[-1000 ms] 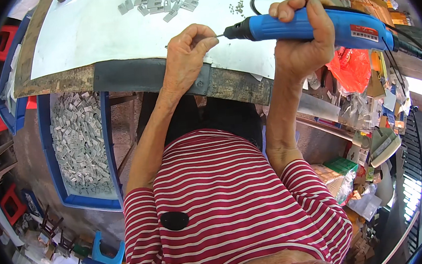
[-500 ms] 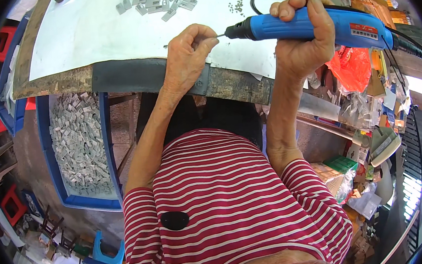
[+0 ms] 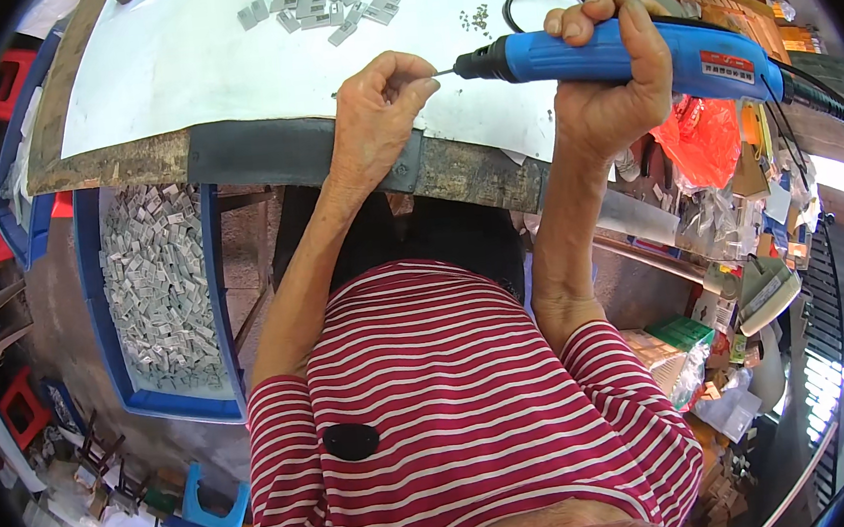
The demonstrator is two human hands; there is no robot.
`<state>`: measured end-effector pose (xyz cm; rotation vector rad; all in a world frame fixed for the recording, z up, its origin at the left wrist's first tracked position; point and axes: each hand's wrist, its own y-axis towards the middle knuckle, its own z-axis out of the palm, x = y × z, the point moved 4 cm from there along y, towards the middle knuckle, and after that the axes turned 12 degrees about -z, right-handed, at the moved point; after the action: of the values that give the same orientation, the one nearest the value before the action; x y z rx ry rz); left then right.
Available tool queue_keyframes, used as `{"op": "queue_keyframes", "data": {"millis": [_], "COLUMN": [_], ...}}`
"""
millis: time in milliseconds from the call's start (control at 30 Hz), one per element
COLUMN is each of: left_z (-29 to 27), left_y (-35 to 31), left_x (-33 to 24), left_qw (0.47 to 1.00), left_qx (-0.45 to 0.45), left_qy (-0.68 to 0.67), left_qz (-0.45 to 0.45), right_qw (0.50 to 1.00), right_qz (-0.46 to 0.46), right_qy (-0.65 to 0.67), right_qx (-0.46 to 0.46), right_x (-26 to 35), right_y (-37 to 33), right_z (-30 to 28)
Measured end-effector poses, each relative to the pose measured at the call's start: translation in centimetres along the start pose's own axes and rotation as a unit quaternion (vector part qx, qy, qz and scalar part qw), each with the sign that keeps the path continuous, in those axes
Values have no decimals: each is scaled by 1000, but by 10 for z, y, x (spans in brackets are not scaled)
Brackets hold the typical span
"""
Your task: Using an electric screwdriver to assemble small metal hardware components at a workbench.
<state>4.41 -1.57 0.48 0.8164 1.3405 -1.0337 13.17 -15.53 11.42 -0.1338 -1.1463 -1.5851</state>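
Lying below the near left corner of the bench (image 3: 132, 160), a blue tray (image 3: 184, 407) held a heap of small grey pieces (image 3: 163, 286). On the white sheet (image 3: 205, 72) covering the bench, loose grey pieces (image 3: 342, 35) were scattered well in from the near edge. The left hand (image 3: 376, 107) was over that edge, its grip closed in a pinch of thumb and forefinger; anything between the fingertips was probably too small or too well covered to make out. A thin metal bit (image 3: 445, 72) ran to those fingertips from the blue power tool (image 3: 574, 52). The right hand (image 3: 619, 106) held this tool roughly level, its grip wrapped around the body. Right of that wrist showed a red plastic bag (image 3: 698, 144).
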Motion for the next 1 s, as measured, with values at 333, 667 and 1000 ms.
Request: {"op": "queue_keyframes", "data": {"millis": [333, 667, 1000], "left_z": [0, -18, -16], "left_y": [-1, 32, 104], "left_x": [-2, -16, -9], "left_qw": [1000, 976, 810], "left_qx": [-4, -102, -111], "left_qy": [-10, 190, 483], "left_qz": [-13, 33, 313], "right_qw": [999, 996, 995], "right_qz": [-11, -26, -15], "right_qy": [-35, -41, -87], "right_qx": [11, -77, -37], "right_x": [5, 17, 24], "right_y": [-1, -3, -12], "right_z": [10, -2, -21]}}
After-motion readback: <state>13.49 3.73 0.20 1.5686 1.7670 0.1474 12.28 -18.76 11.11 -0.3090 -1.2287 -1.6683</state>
